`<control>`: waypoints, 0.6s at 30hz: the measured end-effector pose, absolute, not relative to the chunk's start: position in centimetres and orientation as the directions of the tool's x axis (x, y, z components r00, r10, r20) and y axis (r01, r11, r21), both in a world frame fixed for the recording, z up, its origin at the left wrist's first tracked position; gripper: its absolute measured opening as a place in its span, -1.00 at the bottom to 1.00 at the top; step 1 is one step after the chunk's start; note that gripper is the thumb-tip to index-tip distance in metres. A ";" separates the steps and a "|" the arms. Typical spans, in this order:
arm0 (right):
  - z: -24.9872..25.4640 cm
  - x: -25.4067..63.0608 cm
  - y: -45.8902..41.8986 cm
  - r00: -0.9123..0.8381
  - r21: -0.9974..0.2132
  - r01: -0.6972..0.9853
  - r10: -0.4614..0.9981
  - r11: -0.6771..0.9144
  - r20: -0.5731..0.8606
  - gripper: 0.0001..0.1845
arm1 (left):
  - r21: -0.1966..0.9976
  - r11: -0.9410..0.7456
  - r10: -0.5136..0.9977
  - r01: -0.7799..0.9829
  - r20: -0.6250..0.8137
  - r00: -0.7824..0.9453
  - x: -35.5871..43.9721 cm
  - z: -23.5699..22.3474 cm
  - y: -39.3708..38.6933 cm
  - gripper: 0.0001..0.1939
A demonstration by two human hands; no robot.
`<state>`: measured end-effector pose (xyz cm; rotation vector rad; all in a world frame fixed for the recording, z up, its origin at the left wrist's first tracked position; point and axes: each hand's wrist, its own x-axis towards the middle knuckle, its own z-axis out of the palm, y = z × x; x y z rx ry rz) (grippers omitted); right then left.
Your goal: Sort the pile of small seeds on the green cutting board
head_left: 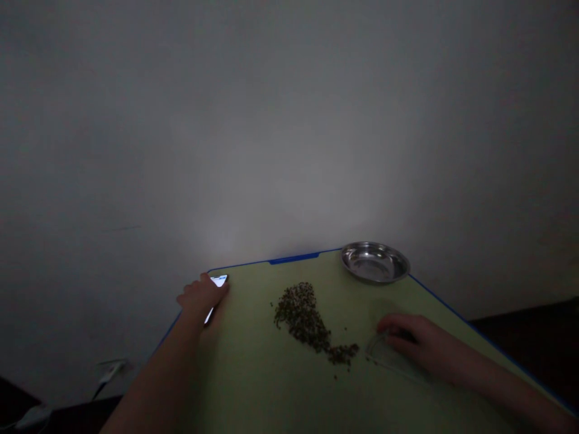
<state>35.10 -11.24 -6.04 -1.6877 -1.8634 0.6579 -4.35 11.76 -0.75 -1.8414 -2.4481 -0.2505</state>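
My left hand (202, 295) lies across a smartphone (219, 280) with a lit screen at the table's left edge. Its fingers go over the far left side and its thumb over the right side, gripping the phone. On the right, my right hand (409, 337) is closed around a clear, see-through container (391, 358) that appears tipped low against the tabletop, its rim towards the pile. Dim light blurs the container's exact shape. Between the hands spreads a loose pile of small dark and pale beans or seeds (303, 316), trailing towards the container.
A shallow stainless steel bowl (375, 263) stands at the back right corner of the yellow-green table (253, 374), which has a blue edge. A grey wall (289, 132) rises right behind it. A plug with a cable (108, 374) sits low on the wall at the left.
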 end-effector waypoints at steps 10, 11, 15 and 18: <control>-5.5 35.1 -11.3 -0.066 -0.667 0.740 0.996 0.084 0.053 -0.78 | 0.150 0.322 0.924 0.935 0.166 -0.345 -4.2 -1.7 13.2 -0.23; -5.5 35.2 -11.3 -0.066 -0.677 0.731 0.996 0.085 0.054 -0.78 | 0.140 0.321 0.926 0.937 0.159 -0.341 -4.3 -1.7 13.1 -0.22; -5.6 35.5 -11.2 -0.058 -0.692 0.714 0.994 0.105 0.091 -0.77 | 0.043 0.258 0.928 0.965 0.268 -0.260 -3.8 -1.0 11.7 -0.22; -5.4 35.1 -11.2 -0.037 -0.661 0.745 0.995 0.086 0.087 -0.78 | -0.026 0.164 0.898 0.986 0.417 -0.139 -2.6 -0.3 10.2 -0.28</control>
